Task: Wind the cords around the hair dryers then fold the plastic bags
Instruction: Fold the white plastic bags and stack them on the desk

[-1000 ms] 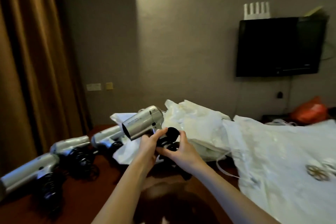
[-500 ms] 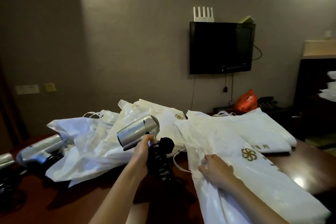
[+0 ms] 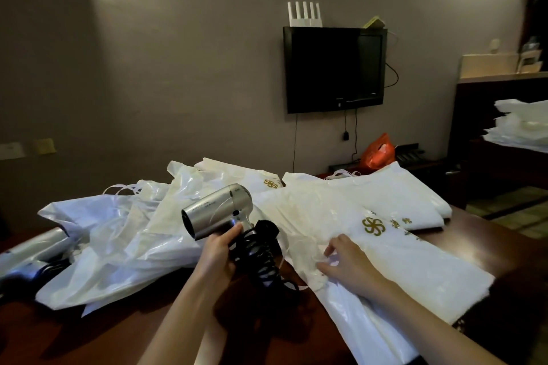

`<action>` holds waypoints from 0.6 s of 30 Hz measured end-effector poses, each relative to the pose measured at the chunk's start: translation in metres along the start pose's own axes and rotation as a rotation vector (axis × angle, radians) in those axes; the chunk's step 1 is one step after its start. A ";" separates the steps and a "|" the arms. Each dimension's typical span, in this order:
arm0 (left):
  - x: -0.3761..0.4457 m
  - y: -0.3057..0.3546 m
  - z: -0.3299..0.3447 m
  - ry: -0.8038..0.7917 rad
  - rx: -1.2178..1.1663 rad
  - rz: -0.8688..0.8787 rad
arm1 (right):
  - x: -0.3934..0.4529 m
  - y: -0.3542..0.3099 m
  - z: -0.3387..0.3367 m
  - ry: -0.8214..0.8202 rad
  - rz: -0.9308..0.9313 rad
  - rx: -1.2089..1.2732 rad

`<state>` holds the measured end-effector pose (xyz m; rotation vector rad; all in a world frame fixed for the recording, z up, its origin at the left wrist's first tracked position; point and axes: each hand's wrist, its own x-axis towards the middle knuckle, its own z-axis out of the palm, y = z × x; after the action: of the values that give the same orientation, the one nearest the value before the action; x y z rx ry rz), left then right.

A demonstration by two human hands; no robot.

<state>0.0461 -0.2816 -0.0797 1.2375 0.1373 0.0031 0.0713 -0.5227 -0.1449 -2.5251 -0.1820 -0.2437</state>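
Observation:
My left hand (image 3: pixel 218 255) grips the handle of a silver hair dryer (image 3: pixel 216 209), held above the dark wooden table (image 3: pixel 486 243) with its nozzle pointing left. Its black coiled cord (image 3: pixel 259 258) is wound round the handle and hangs down beside my fingers. My right hand (image 3: pixel 345 261) rests on a white plastic bag with a gold emblem (image 3: pixel 385 243), fingers spread and touching its creased edge. More white plastic bags (image 3: pixel 118 231) lie heaped to the left and behind.
Another silver hair dryer (image 3: pixel 32 249) with a wound black cord lies at the table's left edge, partly under the bags. A wall television (image 3: pixel 333 68) hangs ahead, with an orange bag (image 3: pixel 379 151) below it. Stacked white bags (image 3: pixel 522 124) sit on a shelf at right.
My view has swung right, away from the row of dryers. My right hand left the dryer's cord and came down on the emblem bag. My left hand still holds the dryer.

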 end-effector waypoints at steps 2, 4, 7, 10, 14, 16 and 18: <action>-0.003 -0.002 -0.003 -0.014 0.003 0.011 | 0.002 -0.001 -0.002 0.031 -0.017 -0.018; -0.006 -0.001 -0.005 -0.028 0.012 0.027 | 0.005 0.000 -0.009 0.025 -0.011 0.051; -0.009 0.006 -0.004 -0.044 -0.027 0.064 | 0.009 -0.002 -0.030 -0.053 0.033 0.308; -0.008 0.015 0.008 -0.078 -0.117 0.079 | 0.011 -0.004 -0.050 -0.108 0.107 0.546; -0.004 0.007 0.046 -0.123 -0.145 0.022 | 0.017 -0.009 -0.068 -0.128 0.127 0.845; 0.001 -0.008 0.066 -0.134 -0.082 0.001 | 0.018 -0.011 -0.079 -0.107 0.133 1.004; 0.011 -0.027 0.084 -0.115 0.002 -0.022 | 0.015 -0.014 -0.093 -0.079 0.133 1.115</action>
<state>0.0641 -0.3691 -0.0794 1.2349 0.0506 -0.0872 0.0707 -0.5635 -0.0591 -1.4282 -0.1254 0.0277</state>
